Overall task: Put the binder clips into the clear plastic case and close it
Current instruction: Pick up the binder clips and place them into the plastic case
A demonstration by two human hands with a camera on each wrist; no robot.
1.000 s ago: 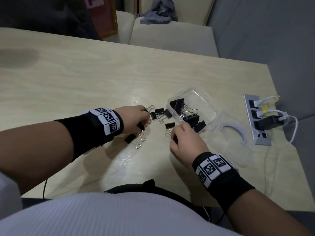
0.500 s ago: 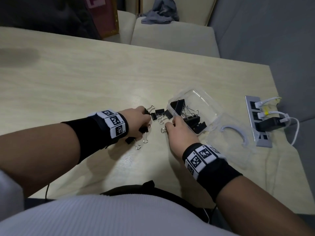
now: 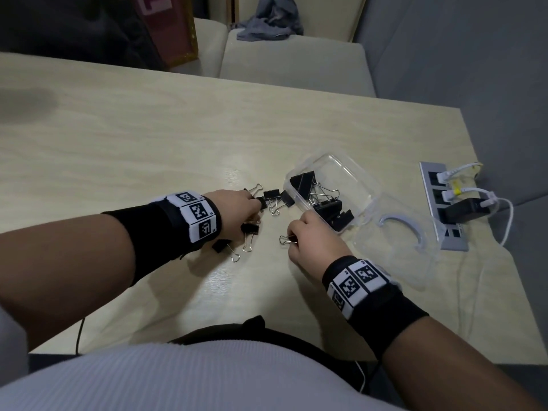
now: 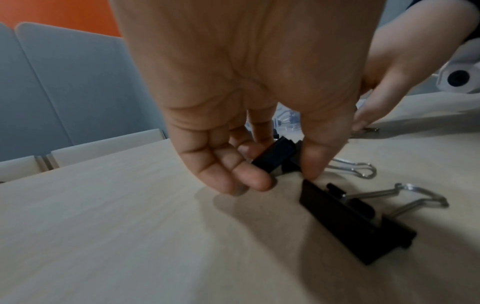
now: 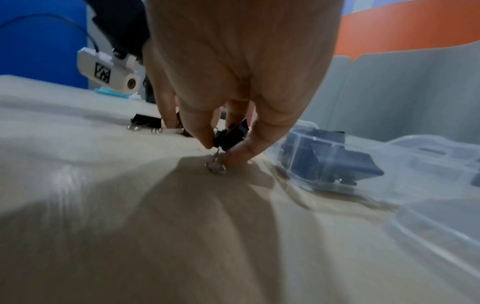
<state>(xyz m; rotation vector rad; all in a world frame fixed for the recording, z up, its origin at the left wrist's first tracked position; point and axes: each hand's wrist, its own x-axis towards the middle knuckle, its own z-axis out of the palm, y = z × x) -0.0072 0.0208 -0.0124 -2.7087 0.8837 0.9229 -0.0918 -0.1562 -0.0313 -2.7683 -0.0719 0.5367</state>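
Observation:
The clear plastic case (image 3: pixel 355 179) stands open right of centre on the table and holds several black binder clips (image 3: pixel 323 200). Its hinged lid (image 3: pixel 397 247) lies flat to the right. Loose clips (image 3: pixel 274 197) lie left of the case. My left hand (image 3: pixel 257 206) pinches a black clip (image 4: pixel 275 157) between thumb and fingers, low over the table. A second clip (image 4: pixel 348 220) lies just beside it. My right hand (image 3: pixel 293 239) pinches another black clip (image 5: pixel 231 133) by its body, close to the case's near corner. That clip's wire handle (image 5: pixel 216 165) touches the table.
A power strip (image 3: pixel 444 209) with plugged white cables lies near the table's right edge. More loose clips (image 3: pixel 249 232) lie under my left wrist. A grey cloth (image 3: pixel 269 22) rests on a seat behind the table. The table (image 3: pixel 148 143) is pale wood.
My left hand slid right onto the loose clips and took hold of one. My right hand shifted left and forward and now pinches a clip that lay on the table.

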